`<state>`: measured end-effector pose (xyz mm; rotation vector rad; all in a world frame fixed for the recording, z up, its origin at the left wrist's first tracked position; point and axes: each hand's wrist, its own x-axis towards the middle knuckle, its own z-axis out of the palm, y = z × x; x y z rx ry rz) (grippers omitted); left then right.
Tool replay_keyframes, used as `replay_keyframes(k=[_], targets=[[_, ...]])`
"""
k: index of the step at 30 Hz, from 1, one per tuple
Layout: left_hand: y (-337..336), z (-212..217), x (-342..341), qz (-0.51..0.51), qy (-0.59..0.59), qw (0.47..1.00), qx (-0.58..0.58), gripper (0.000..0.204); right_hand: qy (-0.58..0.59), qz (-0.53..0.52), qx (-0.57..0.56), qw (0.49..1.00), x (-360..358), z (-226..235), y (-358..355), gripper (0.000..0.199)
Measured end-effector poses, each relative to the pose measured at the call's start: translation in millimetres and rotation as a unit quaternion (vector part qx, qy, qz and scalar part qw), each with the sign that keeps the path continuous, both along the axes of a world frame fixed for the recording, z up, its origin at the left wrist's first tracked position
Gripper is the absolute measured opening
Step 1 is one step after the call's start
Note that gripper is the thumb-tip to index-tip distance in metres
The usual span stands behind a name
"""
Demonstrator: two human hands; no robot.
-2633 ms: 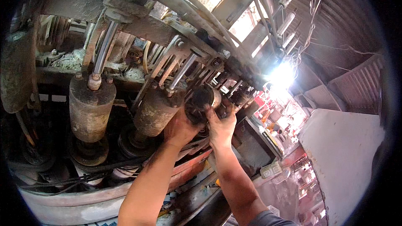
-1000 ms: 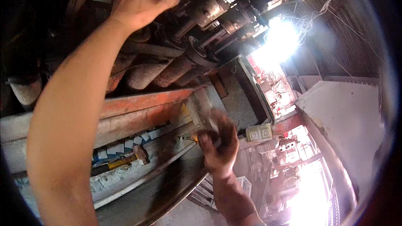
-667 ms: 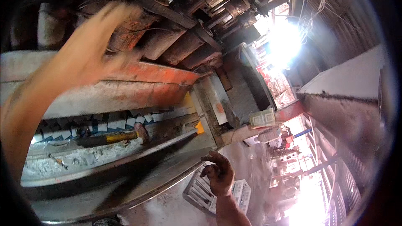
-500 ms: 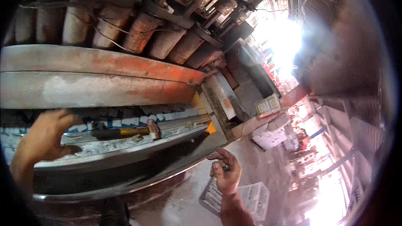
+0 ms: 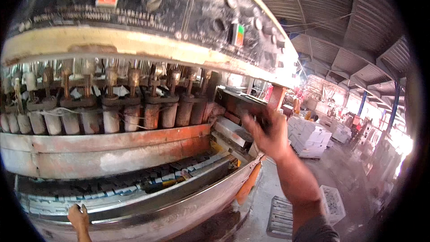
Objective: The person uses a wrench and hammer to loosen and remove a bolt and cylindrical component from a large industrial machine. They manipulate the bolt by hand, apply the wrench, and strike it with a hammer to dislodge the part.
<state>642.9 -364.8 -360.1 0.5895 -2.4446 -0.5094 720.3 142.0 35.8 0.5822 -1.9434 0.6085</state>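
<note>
Low at the left, my left hand (image 5: 79, 216) is at the near rim of a long metal trough (image 5: 134, 202), its fingers curled together; what they hold, if anything, is hidden. My right hand (image 5: 270, 131) is raised beyond the trough's right end, below the corner of a control panel (image 5: 172, 22). Motion smears its fingers, so their grip is unclear. A hammer (image 5: 171, 182) with a dark and yellow handle lies in the trough, apart from both hands. Behind it runs a row of small white and blue pieces (image 5: 107, 192).
A rusty, orange-stained metal beam (image 5: 121, 154) spans the machine under a row of cylinders (image 5: 111, 121). On the floor at the right are a grey slatted tray (image 5: 278, 217) and a white plastic crate (image 5: 332, 204). White stacked blocks (image 5: 309, 136) stand farther back.
The view has lifted and levelled, bringing in the control panel. My right hand has risen toward the panel's corner. My left hand has gone from spread fingers over the trough to curled at its rim.
</note>
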Motion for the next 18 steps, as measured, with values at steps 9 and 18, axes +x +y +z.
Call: replay_keyframes(k=[9,18], targets=[[3.3,3.9,7.1,-0.024,-0.034,0.999,0.005,0.027,0.095,-0.398,0.256,0.876,-42.6,144.3,-79.6,0.047],[-3.1,14.6,15.6,-0.012,-0.087,0.996,0.017,0.032,0.123,-0.436,0.207,0.867,-49.0,159.9,-83.7,0.036]])
